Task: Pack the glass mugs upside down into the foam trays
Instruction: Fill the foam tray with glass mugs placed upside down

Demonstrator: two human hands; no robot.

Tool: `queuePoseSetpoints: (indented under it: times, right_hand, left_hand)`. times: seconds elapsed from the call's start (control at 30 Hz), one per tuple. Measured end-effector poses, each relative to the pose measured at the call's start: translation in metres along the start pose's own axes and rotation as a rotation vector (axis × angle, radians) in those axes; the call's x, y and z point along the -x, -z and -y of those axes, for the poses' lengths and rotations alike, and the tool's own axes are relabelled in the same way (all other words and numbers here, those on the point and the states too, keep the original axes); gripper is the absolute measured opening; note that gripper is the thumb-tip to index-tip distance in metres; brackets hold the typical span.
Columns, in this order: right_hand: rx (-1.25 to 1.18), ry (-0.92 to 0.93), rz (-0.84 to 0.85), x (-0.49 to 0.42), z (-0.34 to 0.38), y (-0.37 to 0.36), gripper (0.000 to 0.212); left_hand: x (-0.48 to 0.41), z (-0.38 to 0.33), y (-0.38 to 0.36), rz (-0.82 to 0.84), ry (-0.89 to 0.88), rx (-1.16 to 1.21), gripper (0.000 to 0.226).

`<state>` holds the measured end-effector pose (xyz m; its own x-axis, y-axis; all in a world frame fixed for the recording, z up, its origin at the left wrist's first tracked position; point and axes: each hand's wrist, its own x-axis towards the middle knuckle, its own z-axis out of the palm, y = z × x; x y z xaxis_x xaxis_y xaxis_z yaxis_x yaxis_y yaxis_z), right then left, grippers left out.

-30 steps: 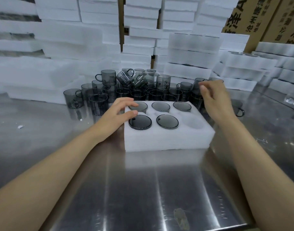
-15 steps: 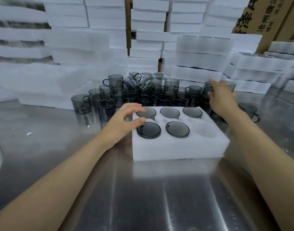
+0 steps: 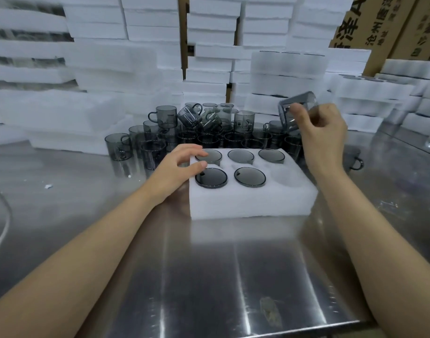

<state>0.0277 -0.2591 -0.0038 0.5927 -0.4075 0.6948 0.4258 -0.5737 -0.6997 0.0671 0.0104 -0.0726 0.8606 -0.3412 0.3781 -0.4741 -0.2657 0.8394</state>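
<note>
Where the right fingers point(image 3: 300, 115) curl, I see them clamped on a mug point(image 3: 297, 100), tilted and smeared by motion blur, held in the air in the upper right of the frame, above the far right corner of the tray point(image 3: 245, 203). The right hand point(image 3: 323, 132) sits just below the mug, its forearm running down to the lower right corner.

The left fingers point(image 3: 192, 152) lie loosely spread and relaxed, gripping nothing. Their tips rest on the tray's far left corner, and the thumb lies flat on the foam. I cannot tell whether a fingertip touches the nearest glass base. The left hand point(image 3: 177, 167) sits at the tray's left edge, centre frame.

The tray holds five packed mugs point(image 3: 250, 176), bases up: three in the far row and two in the near row. The near right pocket point(image 3: 285, 178) shows bare foam. Loose mugs point(image 3: 209, 132) crowd just behind the tray, some lying tipped on top of others, and one more point(image 3: 355, 162) stands right of the wrist.

All of this sits on a steel table point(image 3: 209, 276). Foam stacks point(image 3: 148, 32) fill the top of the frame, with cartons point(image 3: 404, 25) at the upper right and a white cable point(image 3: 1, 228) at the left edge.
</note>
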Motion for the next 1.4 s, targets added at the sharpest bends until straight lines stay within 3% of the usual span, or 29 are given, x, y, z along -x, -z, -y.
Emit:
queuePoseSetpoints:
  times: [0.13, 0.23, 0.37, 0.43, 0.53, 0.77, 0.9, 1.23, 1.4]
  right_hand:
    - [-0.191, -0.044, 0.16, 0.012, -0.018, 0.004, 0.033]
    - [-0.437, -0.213, 0.26, 0.012, -0.028, 0.004, 0.042]
    - [-0.875, -0.381, 0.26, 0.007, -0.03, -0.001, 0.011]
    - [-0.965, -0.436, 0.258, 0.007, -0.028, -0.001, 0.034]
    - [-0.965, -0.427, 0.28, 0.007, -0.024, -0.002, 0.048]
    - [-0.98, -0.427, 0.375, 0.008, -0.022, 0.0, 0.034]
    - [-0.949, -0.382, 0.402, 0.008, -0.024, 0.002, 0.013]
    - [-0.838, -0.368, 0.486, 0.009, -0.021, 0.01, 0.038]
    - [-0.479, -0.342, 0.49, 0.006, -0.012, 0.017, 0.028]
  left_hand:
    - [0.0, 0.001, 0.001, 0.007, 0.007, 0.0, 0.019]
    - [0.0, -0.001, 0.001, 0.005, 0.013, 0.015, 0.023]
    - [0.001, -0.003, 0.002, 0.023, 0.011, 0.019, 0.027]
    - [0.0, -0.001, 0.003, 0.034, 0.011, 0.017, 0.026]
    - [-0.002, 0.0, 0.003, 0.049, 0.016, 0.028, 0.026]
    - [-0.002, 0.002, 0.003, 0.068, 0.023, 0.054, 0.028]
    - [-0.003, 0.004, 0.003, 0.07, 0.029, 0.07, 0.022]
    - [-0.003, 0.004, 0.003, 0.076, 0.022, 0.08, 0.023]
    - [-0.002, 0.003, 0.003, 0.078, 0.02, 0.075, 0.023]
